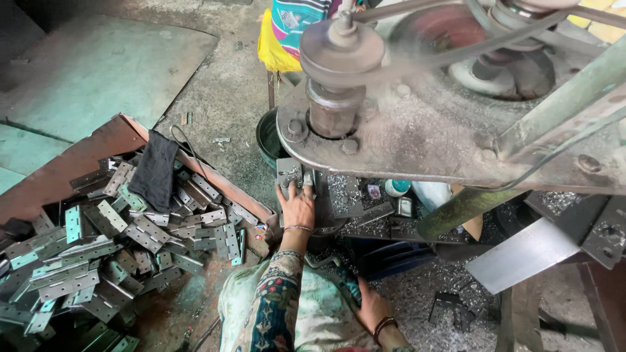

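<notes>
Nearest the camera: right hand low at the bottom edge of the view, bangle on the wrist, resting by the lap over a floor strewn with metal swarf. Its fingers are partly hidden by the patterned cloth; cannot tell whether they close on anything.

Left of the lap: a large heap of flat metal hinges, grey with a greenish sheen, spilling across a rusty sheet-metal tray. A dark cloth lies draped over the far edge of the heap.

Mid-distance: left hand, arm in a floral sleeve, reaches forward to the machine bed. Fingers lie spread and press flat on a single hinge plate at the near-left edge of the bed, directly below the spindle. Grip is a flat hold-down, not a pinch.

Farther: heavy steel frame plate carries the spindle; pulley on top appears blurred, so likely turning, with a belt running off to the right. A person in striped and yellow cloth stands beyond, at the top edge.

Risk notes (judgement):
- Fingertips sit just beside the tool; a slip or a plate that grabs and spins could cut them.
- Loose sleeve and bangle are near moving parts; snagging looks possible.
- Swarf on the bed may tilt the plate and put the hole off position.
</notes>
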